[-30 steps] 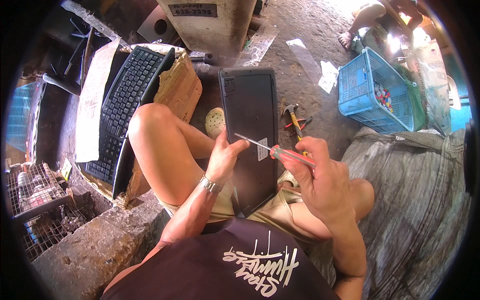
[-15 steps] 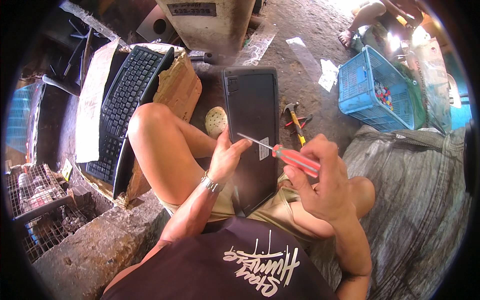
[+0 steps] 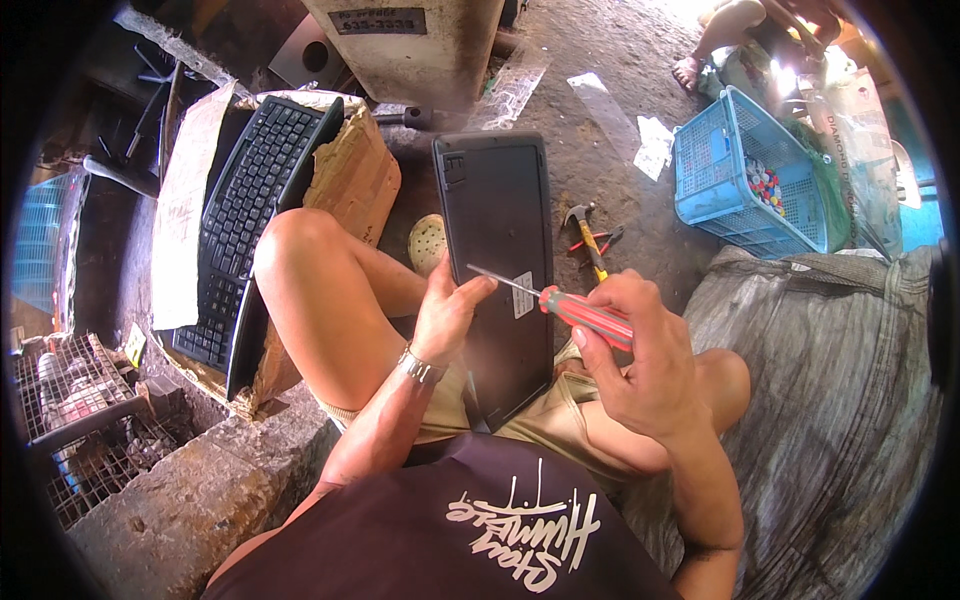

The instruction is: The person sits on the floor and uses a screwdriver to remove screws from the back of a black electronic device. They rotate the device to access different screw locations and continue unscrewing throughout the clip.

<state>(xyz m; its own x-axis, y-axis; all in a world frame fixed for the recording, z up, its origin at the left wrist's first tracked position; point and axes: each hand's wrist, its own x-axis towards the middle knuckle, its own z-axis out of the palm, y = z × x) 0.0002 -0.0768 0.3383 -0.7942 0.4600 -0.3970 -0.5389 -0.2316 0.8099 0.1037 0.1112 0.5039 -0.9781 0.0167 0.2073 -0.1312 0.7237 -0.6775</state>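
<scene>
Between my legs a black keyboard (image 3: 500, 215) stands tilted, its plain underside with a white label toward me. My left hand (image 3: 447, 318) grips its left edge, the thumb lying over the underside. My right hand (image 3: 640, 360) is closed round the red and grey handle of a screwdriver (image 3: 585, 316). The screwdriver's thin metal shaft points left across the keyboard, its tip near my left thumb. I cannot tell whether the tip touches the surface.
Another black keyboard (image 3: 255, 190) leans on a cardboard box (image 3: 352, 178) at left. A hammer (image 3: 587, 243) and red-handled pliers (image 3: 608, 240) lie beyond my right hand. Farther right stands a blue crate (image 3: 715, 165) with small colourful pieces, near a grey woven sack (image 3: 810, 400). Another person's leg (image 3: 725, 35) shows far right.
The upper end of the held keyboard has shifted slightly left. The screwdriver and its tip have moved a little left too. Both hands keep their hold.
</scene>
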